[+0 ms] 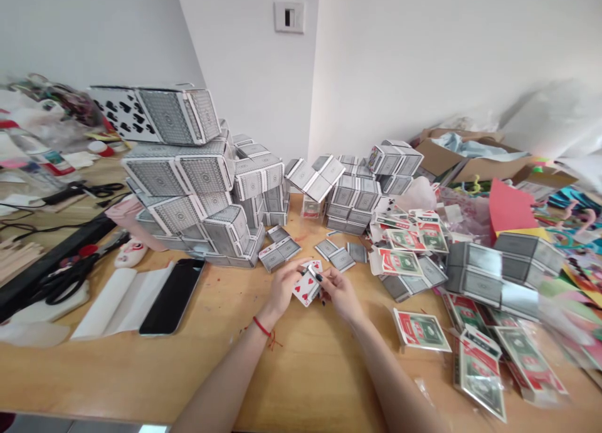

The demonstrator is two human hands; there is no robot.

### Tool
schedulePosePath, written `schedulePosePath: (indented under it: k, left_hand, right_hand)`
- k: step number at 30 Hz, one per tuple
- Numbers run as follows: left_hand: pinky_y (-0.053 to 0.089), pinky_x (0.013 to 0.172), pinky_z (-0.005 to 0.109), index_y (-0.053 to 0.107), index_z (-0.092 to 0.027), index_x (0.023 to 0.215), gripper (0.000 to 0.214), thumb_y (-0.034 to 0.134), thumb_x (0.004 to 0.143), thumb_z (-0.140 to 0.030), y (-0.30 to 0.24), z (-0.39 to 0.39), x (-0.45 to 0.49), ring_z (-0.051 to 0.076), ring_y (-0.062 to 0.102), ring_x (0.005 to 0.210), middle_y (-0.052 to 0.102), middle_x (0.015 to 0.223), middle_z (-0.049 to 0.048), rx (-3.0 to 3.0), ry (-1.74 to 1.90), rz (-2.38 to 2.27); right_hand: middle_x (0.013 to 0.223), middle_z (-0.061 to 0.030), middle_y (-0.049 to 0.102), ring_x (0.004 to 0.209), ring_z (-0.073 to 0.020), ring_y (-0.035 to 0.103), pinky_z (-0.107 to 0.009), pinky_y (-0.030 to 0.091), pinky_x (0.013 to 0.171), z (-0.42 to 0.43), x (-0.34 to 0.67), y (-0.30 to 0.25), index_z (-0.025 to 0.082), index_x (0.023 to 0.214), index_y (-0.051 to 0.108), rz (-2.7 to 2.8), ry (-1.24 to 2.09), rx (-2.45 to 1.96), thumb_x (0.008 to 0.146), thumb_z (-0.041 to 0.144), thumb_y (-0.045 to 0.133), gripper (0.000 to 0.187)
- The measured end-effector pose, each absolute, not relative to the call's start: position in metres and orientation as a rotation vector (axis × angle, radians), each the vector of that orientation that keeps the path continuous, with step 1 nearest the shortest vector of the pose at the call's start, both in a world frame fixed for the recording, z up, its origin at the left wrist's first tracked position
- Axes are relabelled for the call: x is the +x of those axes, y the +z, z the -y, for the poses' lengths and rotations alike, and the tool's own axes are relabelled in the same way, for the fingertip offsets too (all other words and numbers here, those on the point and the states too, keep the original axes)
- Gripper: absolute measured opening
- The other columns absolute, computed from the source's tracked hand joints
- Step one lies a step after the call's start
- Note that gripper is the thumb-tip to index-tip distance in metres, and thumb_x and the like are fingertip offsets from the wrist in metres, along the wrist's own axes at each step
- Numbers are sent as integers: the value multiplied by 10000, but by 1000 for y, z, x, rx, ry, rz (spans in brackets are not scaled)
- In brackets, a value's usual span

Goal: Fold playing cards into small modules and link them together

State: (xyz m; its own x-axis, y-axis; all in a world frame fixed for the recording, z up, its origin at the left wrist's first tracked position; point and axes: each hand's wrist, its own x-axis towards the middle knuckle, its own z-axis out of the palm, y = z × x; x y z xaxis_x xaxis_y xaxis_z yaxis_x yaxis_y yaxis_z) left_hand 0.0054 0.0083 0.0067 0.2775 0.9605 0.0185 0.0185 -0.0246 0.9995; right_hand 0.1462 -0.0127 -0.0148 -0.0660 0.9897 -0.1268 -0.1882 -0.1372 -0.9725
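Note:
Between my two hands, just above the wooden table (211,370), is a playing card (305,288) with red hearts facing up. My left hand (284,287) grips its left edge and wears a red string at the wrist. My right hand (339,292) pinches the right side, where the card looks bent or overlapped by another; I cannot tell how many cards there are. Joined grey-backed cards (279,248) lie just beyond my left hand, and more card pieces (336,256) lie beyond my right. A tall stack of folded-card blocks (183,169) rises at the left.
More card blocks (355,194) stand at the back. Red-and-green card boxes (422,330) and grey card blocks (474,273) crowd the right. A black phone (173,297), white paper (106,304) and black scissors (70,276) lie at left. A cardboard box (470,160) sits back right.

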Motion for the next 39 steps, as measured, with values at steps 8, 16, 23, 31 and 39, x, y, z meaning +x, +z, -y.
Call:
schedulePosePath:
  k: [8, 16, 23, 31, 39]
  left_hand:
    - [419, 550, 211, 630, -130, 731, 229, 594, 637, -335, -4, -3, 15, 135, 540, 626, 623, 694, 38, 1429, 1123, -1324]
    - [367, 477, 189, 636, -117, 661, 191, 566, 661, -295, -1, -3, 13, 92, 462, 513, 567, 571, 8, 1441, 1108, -1261]
    - [330, 444, 191, 622, -121, 605, 172, 573, 633, -283, -8, -3, 17, 80, 416, 461, 515, 501, -21, 1288, 1155, -1290]
    - [312, 460, 199, 588, -134, 561, 231, 520, 686, -316, -12, -5, 18, 93, 418, 487, 494, 493, -23, 1357, 1200, -1360]
    - [410, 628, 243, 657, -175, 725, 224, 478, 752, -307, -4, 2, 14, 151, 547, 649, 644, 708, 62, 1774, 1207, -1312]
  right_hand:
    - [505, 56, 502, 398, -75, 471, -200, 409, 403, 18, 137, -15, 188, 695, 418, 1107, 1439, -1011, 719, 419, 559, 271]
    - [501, 58, 486, 393, -77, 473, -200, 408, 395, 20, 135, -13, 187, 673, 417, 1117, 1425, -964, 726, 390, 562, 255]
    - [462, 55, 499, 368, -80, 471, -197, 397, 371, 20, 133, -10, 181, 670, 450, 1095, 1437, -970, 712, 384, 579, 244]
    - [455, 51, 527, 359, -91, 500, -191, 415, 346, 19, 134, -13, 171, 713, 458, 1035, 1511, -1029, 675, 414, 601, 285]
    - [455, 49, 539, 334, -99, 523, -181, 413, 323, 23, 131, -11, 173, 726, 451, 1025, 1518, -1110, 704, 470, 534, 309]
